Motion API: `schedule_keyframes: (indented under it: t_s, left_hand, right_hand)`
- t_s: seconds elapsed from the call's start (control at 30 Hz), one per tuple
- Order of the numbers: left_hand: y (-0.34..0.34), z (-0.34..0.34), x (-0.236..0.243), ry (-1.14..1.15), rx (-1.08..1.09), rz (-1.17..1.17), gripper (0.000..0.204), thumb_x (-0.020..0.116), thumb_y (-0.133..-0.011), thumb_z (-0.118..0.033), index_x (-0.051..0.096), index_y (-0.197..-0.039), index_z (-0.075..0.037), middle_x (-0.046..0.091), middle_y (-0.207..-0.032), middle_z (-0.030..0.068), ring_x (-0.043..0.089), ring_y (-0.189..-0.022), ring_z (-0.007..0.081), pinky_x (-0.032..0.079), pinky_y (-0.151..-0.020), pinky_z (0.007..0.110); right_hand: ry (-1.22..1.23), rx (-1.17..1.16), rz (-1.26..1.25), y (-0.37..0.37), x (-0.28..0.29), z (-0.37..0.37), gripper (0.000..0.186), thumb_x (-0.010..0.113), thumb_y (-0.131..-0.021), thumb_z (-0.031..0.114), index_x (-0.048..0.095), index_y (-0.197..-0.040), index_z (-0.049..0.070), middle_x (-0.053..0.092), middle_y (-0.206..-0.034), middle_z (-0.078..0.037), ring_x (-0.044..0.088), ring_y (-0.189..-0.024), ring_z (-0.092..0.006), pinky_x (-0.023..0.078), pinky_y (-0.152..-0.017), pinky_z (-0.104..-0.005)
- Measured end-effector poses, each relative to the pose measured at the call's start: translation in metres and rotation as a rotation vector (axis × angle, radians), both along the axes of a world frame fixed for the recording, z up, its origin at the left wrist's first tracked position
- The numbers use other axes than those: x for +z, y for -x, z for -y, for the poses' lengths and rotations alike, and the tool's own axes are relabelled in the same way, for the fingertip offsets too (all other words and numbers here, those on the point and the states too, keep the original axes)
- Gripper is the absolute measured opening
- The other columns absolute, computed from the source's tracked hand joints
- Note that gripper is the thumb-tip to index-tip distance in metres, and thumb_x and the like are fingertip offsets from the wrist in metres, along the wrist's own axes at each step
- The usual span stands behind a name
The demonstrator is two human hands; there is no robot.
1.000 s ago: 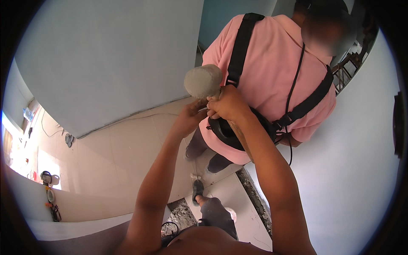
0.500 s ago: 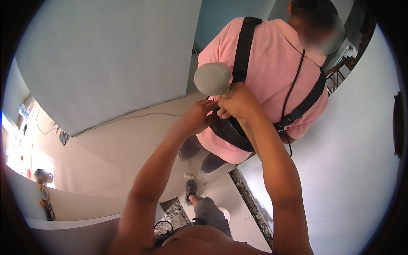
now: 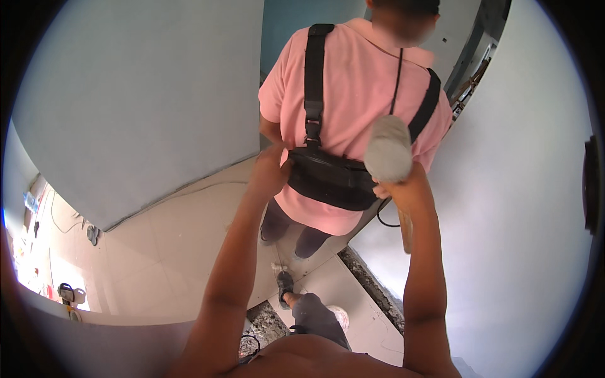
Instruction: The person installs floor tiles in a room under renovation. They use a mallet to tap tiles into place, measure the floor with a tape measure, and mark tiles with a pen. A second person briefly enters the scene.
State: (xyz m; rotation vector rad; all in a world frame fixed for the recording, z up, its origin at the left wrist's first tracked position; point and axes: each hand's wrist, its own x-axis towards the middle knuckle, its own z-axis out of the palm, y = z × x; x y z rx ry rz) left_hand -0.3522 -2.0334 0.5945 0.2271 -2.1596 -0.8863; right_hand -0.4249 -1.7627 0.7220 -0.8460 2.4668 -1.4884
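A grey-headed mallet (image 3: 388, 151) with a wooden handle is in my right hand (image 3: 406, 186), gripped just below the head. Its handle sticks out beneath my hand. Opposite me stands a person in a pink shirt (image 3: 353, 75), wearing black shoulder straps and a black waist pouch (image 3: 331, 179). At the left end of that pouch, my left hand (image 3: 272, 169) is closed on its edge, though some of its fingers are hidden. The mallet's head covers part of the person's right-hand strap and the pouch's right end.
A grey wall panel (image 3: 138, 107) stands at left, with a cable (image 3: 189, 189) along its foot. A pale wall (image 3: 504, 189) rises at right. The tiled floor (image 3: 157, 264) has a rough open strip (image 3: 372, 290) beside that wall. Sandals (image 3: 92, 235) lie far left.
My hands have moved apart. The mallet has gone right with my right hand, while my left hand has come to the pouch's left end. The view has shifted, and the person appears further left.
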Motion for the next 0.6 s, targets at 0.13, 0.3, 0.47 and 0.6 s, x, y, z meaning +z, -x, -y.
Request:
schedule_keyframes:
  t_s: [0.13, 0.3, 0.47, 0.6]
  left_hand:
    - [-0.032, -0.031, -0.031, -0.138, 0.199, -0.010, 0.058, 0.065, -0.083, -0.011, 0.042, -0.135, 0.000, 0.050, -0.131, 0.0234, 0.059, -0.109, 0.0362, 0.047, -0.093, 0.042]
    - [-0.123, -0.081, -0.031, -0.207, 0.144, 0.162, 0.055, 0.065, -0.082, -0.016, 0.046, -0.130, 0.003, 0.054, -0.125, 0.0223, 0.059, -0.109, 0.0355, 0.049, -0.088, 0.042]
    - [-0.169, -0.108, -0.016, -0.142, 0.081, 0.334, 0.052, 0.067, -0.083, -0.018, 0.050, -0.128, 0.004, 0.055, -0.126, 0.0211, 0.062, -0.104, 0.0307, 0.051, -0.083, 0.039]
    - [-0.197, -0.072, -0.049, -0.120, 0.066, 0.498, 0.052, 0.066, -0.085, -0.016, 0.048, -0.129, 0.005, 0.054, -0.127, 0.0209, 0.063, -0.103, 0.0272, 0.051, -0.083, 0.037]
  right_hand:
    - [0.191, -0.020, 0.052, -0.062, -0.037, -0.078, 0.021, 0.065, -0.080, 0.005, 0.061, -0.101, 0.001, 0.065, -0.081, -0.006, 0.062, -0.059, -0.0149, 0.050, -0.051, -0.0264]
    - [0.413, 0.111, 0.619, -0.162, -0.165, -0.193, 0.020, 0.071, -0.079, 0.008, 0.062, -0.097, 0.003, 0.060, -0.076, -0.002, 0.058, -0.063, -0.0113, 0.049, -0.054, -0.0265]
    - [-0.299, -0.343, 0.704, -0.272, -0.342, -0.331, 0.015, 0.075, -0.071, 0.007, 0.067, -0.077, -0.004, 0.065, -0.070, -0.010, 0.066, -0.061, -0.0206, 0.055, -0.051, -0.0341]
    - [-0.726, -0.660, 1.190, -0.352, -0.462, -0.416, 0.016, 0.069, -0.079, 0.007, 0.062, -0.090, -0.003, 0.063, -0.080, -0.019, 0.064, -0.061, -0.0272, 0.058, -0.051, -0.0451]
